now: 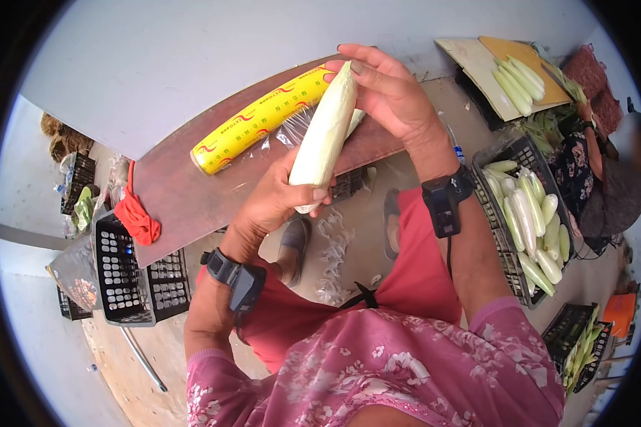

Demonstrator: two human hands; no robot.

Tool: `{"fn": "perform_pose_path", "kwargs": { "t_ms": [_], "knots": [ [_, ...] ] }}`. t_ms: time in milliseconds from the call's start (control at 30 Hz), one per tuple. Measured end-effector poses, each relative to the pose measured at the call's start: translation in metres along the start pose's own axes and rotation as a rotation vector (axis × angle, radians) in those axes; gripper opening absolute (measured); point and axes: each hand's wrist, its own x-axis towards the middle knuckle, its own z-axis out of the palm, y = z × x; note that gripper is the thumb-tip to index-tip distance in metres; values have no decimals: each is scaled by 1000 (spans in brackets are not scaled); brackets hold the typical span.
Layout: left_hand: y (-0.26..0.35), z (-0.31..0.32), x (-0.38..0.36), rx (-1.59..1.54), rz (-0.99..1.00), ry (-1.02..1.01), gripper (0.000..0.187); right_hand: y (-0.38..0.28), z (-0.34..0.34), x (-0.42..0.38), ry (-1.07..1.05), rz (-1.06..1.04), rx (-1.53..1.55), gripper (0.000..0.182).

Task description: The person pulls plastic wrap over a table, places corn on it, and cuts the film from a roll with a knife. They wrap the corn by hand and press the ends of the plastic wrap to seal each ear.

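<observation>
A pale, peeled ear of corn (324, 139) is held up at a tilt over the table's front edge. My left hand (276, 191) wraps round its lower end, thumb across the front. At its pointed tip is my right hand (395, 96), fingers spread and thumb beside the tip, touching or nearly touching it. Part of another pale piece shows behind the corn. Just behind lies a yellow printed roll of film (260, 117) on the brown table (178, 196), with clear film (295, 127) hanging loose from it.
A red cloth (137, 219) hangs at the table's left corner above a black crate (124, 281). On the right stands a crate of pale ears (525, 213). Boards (477, 67) bear more ears, near a co-worker (612, 178). Scraps (335, 256) litter the floor.
</observation>
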Motion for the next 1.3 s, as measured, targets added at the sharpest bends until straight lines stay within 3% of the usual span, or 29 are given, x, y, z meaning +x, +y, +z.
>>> {"fn": "perform_pose_path", "kwargs": {
  "t_ms": [67, 267, 367, 400, 500, 967, 1100, 1200, 1300],
  "knots": [
    [-2, 0, -1, -33, -13, -22, 61, 4, -2, 0, -20, 78, 73, 54],
    [-5, 9, -1, -201, -53, -162, 58, 13, 29, -4, 13, -7, 177, 56],
    [-6, 11, 1, -154, -31, -159, 62, 31, 0, 11, -85, -24, 348, 43],
    [-4, 13, 1, -126, -22, -158, 65, 15, 37, 6, 153, -61, 257, 29],
    [-1, 16, 0, -147, -5, -162, 71, 19, 29, 7, 162, -2, 279, 29],
    [-6, 22, -4, 478, 256, 12, 120, 26, 10, 21, 147, 67, 286, 18],
    [-5, 17, -9, 451, 227, -24, 122, 29, 0, 25, 245, 178, 337, 14],
    [9, 14, -16, 260, 41, -167, 115, 28, -14, 27, 346, 137, 310, 12],
    [-2, 1, -13, 187, 123, -159, 100, 22, -21, 29, 402, 157, 459, 12]
  ]
}}
